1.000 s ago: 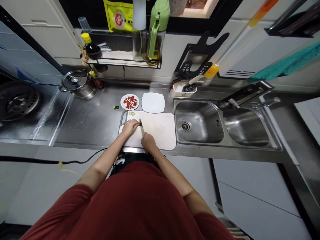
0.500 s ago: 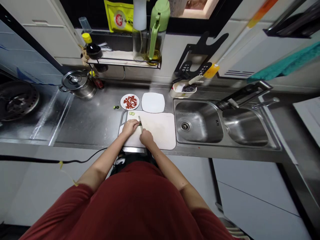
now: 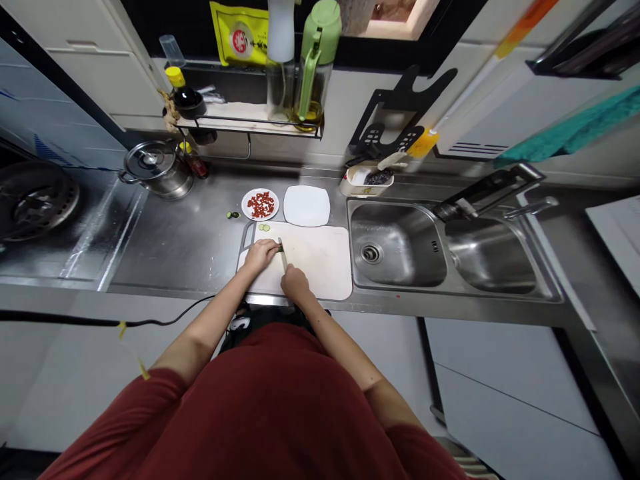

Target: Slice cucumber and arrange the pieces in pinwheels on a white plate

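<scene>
On the white cutting board [image 3: 323,257], my left hand [image 3: 260,256] is closed over a small piece of cucumber [image 3: 281,247], mostly hidden under the fingers. My right hand [image 3: 296,283] grips a knife [image 3: 283,255], its blade pointing away from me and lying against the cucumber's right end. Pale green cucumber slices [image 3: 264,227] lie near the board's far left corner. Behind the board stand a round white plate [image 3: 275,212] of chopped red pieces and a bare white square plate [image 3: 307,205]. Dark green cucumber ends [image 3: 233,215] rest on the counter to the left.
A double steel sink [image 3: 400,247] with a faucet [image 3: 530,205] adjoins the board on the right. At the back left is a lidded pot [image 3: 157,170]. A wall rack [image 3: 250,123] carries bottles above the counter. A black cable [image 3: 165,323] hangs along the front left.
My right hand has drawn the knife slightly toward me and to the right. The left hand stays in place on the cucumber.
</scene>
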{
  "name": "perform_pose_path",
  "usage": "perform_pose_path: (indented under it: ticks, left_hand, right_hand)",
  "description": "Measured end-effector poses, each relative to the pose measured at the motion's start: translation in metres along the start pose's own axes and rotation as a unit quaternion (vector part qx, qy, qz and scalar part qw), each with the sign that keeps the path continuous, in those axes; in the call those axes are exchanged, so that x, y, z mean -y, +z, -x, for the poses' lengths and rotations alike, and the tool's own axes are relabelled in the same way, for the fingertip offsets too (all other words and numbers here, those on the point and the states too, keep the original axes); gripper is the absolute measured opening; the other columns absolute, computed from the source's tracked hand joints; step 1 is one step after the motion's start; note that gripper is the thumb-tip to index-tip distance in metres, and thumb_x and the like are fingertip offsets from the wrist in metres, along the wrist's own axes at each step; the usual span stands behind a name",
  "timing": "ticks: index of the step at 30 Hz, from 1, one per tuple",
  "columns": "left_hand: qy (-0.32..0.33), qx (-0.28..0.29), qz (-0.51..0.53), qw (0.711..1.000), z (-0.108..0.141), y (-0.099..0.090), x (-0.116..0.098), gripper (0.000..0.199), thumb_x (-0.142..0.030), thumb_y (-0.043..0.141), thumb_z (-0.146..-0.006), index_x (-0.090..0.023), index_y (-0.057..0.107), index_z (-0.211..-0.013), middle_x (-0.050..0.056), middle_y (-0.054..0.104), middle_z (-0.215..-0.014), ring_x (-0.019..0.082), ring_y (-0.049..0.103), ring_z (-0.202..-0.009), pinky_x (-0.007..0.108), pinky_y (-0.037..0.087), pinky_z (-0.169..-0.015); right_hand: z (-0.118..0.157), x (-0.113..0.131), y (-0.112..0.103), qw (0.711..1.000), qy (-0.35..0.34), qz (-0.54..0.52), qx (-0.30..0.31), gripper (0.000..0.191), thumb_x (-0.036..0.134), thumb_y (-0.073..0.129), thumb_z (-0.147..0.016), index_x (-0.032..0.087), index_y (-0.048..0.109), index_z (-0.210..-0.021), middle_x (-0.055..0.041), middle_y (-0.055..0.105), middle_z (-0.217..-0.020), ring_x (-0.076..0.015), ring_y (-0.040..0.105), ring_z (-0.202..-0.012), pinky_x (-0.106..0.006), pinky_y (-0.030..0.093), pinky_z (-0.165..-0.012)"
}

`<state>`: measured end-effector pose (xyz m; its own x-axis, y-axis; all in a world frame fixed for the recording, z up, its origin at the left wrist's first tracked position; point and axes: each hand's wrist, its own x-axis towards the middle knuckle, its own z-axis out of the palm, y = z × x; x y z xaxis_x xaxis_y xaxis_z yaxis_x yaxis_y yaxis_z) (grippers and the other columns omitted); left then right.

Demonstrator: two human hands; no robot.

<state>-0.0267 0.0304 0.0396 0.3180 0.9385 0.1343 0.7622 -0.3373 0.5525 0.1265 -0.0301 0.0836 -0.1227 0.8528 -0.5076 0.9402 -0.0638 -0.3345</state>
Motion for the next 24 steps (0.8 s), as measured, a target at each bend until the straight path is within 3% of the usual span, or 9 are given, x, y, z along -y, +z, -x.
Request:
perform_pose_path:
  ticks: [7, 24]
  left_hand:
    - [0.003, -0.003, 0.006, 1.0, 0.0, 0.0, -0.001, 0.022, -0.024, 0.048, -0.089, -0.022, 0.068, -0.097, 0.004, 0.067, -0.098, 0.018, 0.059, -0.094, 0.032, 0.045, -0.088]
    - [0.001, 0.001, 0.002, 1.0, 0.0, 0.001, 0.001, 0.021, -0.025, 0.049, -0.089, -0.022, 0.068, -0.096, 0.003, 0.067, -0.098, 0.018, 0.059, -0.095, 0.032, 0.045, -0.089]
  right_hand:
    - [0.003, 0.002, -0.002, 1.0, 0.008, -0.01, 0.015, 0.026, 0.011, 0.04, -0.085, 0.011, 0.051, -0.108, -0.0173, 0.064, -0.103, -0.0249, 0.063, -0.096, -0.033, 0.047, -0.078]
    - [-0.019, 0.008, -0.001, 1.0, -0.005, -0.019, -0.023, 0.024, 0.014, 0.039, -0.087, 0.01, 0.05, -0.108, -0.0162, 0.065, -0.101, -0.0246, 0.063, -0.095, -0.032, 0.047, -0.079]
